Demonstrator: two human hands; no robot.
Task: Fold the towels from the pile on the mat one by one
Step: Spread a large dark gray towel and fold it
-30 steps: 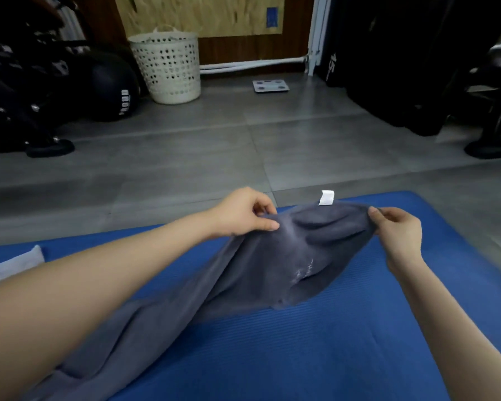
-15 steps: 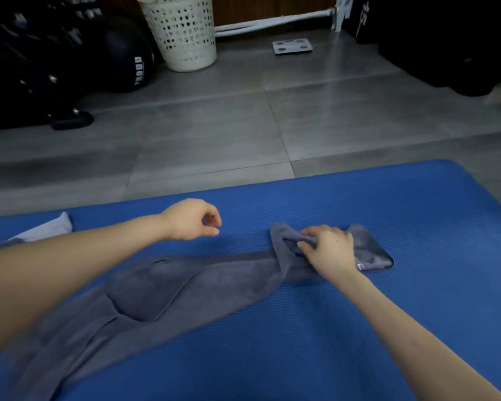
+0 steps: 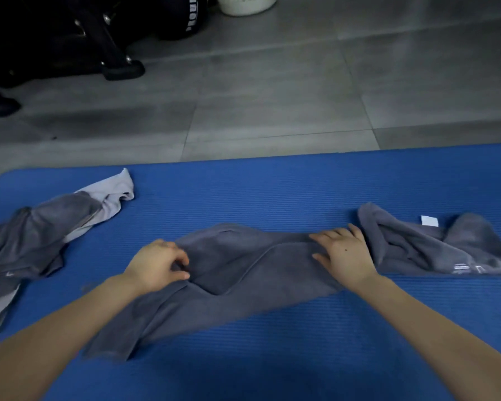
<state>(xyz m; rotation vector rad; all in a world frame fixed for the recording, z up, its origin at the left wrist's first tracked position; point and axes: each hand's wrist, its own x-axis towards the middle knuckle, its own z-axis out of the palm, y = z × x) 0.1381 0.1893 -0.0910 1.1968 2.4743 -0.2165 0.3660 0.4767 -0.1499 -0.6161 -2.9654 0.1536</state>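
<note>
The grey towel you are working on lies stretched across the blue mat. Its long axis runs from the near left corner by your left forearm out to the right, where the bunched end carries one white tag. Your left hand sits on the towel's left-middle part, its fingers curled and pinching a raised fold of the cloth. Your right hand rests flat on the towel further right, fingers straight and pointing left, with the crumpled end just beyond its knuckles. Between your two hands the cloth shows one diagonal crease. On the mat's left end lies the pile, where two towels show, one dark grey and one pale.
</note>
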